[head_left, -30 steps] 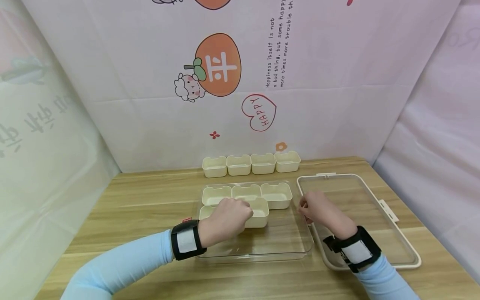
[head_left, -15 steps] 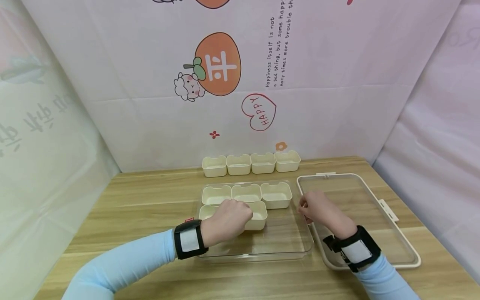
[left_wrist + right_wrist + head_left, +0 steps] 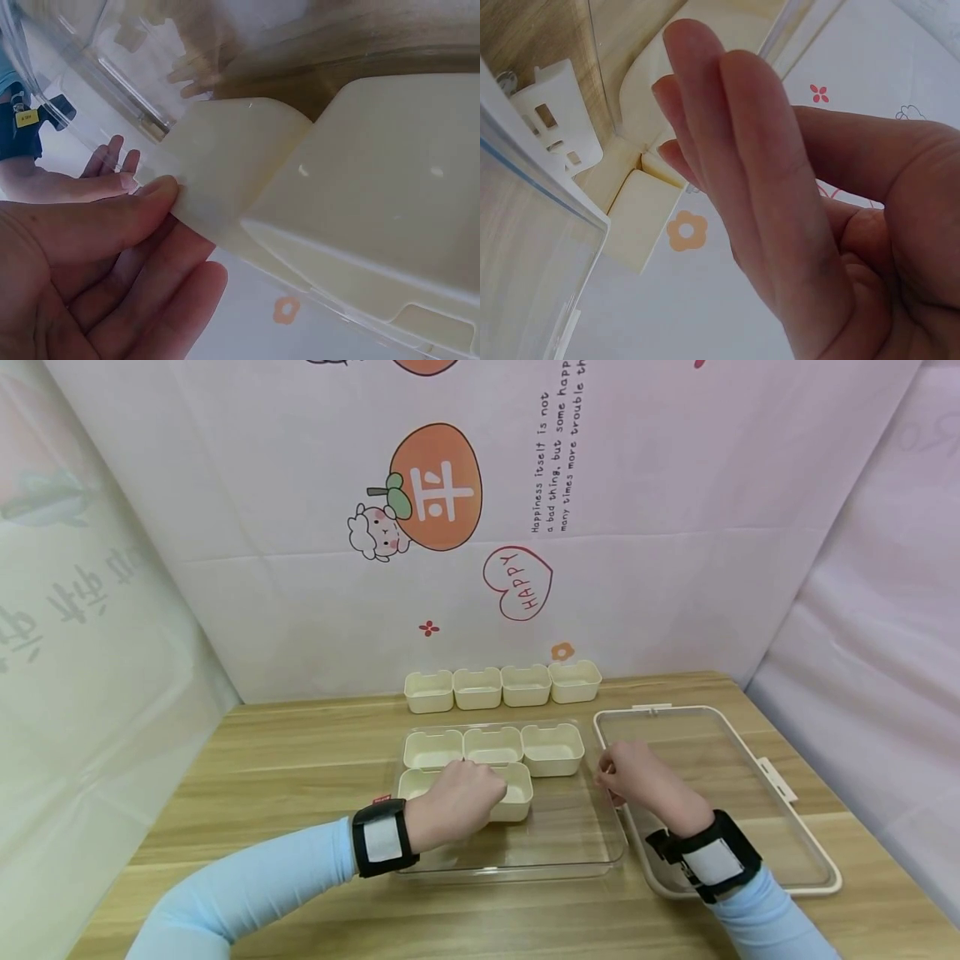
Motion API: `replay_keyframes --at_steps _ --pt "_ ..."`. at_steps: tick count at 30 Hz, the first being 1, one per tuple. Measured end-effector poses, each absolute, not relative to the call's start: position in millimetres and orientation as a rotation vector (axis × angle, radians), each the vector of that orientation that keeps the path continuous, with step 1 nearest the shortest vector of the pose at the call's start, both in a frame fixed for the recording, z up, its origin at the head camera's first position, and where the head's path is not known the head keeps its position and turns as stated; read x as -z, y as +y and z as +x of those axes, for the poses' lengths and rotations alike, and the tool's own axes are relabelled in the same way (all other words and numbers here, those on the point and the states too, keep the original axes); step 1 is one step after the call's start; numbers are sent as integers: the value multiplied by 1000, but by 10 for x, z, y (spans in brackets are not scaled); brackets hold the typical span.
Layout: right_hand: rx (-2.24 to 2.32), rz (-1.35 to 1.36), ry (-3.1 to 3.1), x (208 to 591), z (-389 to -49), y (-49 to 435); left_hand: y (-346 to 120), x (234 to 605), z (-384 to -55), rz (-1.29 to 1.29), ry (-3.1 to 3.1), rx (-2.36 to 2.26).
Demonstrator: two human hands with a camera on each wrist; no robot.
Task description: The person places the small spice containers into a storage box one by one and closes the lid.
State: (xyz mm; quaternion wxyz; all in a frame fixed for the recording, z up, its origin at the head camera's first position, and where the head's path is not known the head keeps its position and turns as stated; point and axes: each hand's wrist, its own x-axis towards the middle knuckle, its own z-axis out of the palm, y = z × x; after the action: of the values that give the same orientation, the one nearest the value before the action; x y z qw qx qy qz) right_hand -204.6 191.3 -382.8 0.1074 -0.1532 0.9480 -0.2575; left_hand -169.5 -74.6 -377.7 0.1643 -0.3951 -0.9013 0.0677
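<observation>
And here's my left hand [image 3: 457, 806] over the clear box [image 3: 558, 837], pinching a cream cup [image 3: 513, 795] in the front row, right beside a neighbouring cup [image 3: 414, 783]. The head camera gets only my knuckles; it's the left wrist camera that catches thumb and fingers on the cup's edge. Across to my right hand [image 3: 651, 783], by the lid [image 3: 697, 752]: bunched-looking from the head, yet its own wrist view shows loose, straight fingers. Whether it touches the box, I can't quite tell. Three cups [image 3: 492, 747] line the box's back; four more [image 3: 477, 691] stand behind on the counter [image 3: 300, 760].
</observation>
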Motion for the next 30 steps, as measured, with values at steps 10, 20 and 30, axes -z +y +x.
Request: replay_keyframes --at_steps 10,20,30 --pt "757 -449 2791 3835 -2051 1906 -770 3840 -1700 -1126 -2562 -209" --pt "768 -431 2779 3835 -2050 1908 -781 3839 -1681 -1125 -2559 -218" --pt "784 -439 2779 3849 -2053 1920 -793 3816 -1647 -1139 -2577 -182"
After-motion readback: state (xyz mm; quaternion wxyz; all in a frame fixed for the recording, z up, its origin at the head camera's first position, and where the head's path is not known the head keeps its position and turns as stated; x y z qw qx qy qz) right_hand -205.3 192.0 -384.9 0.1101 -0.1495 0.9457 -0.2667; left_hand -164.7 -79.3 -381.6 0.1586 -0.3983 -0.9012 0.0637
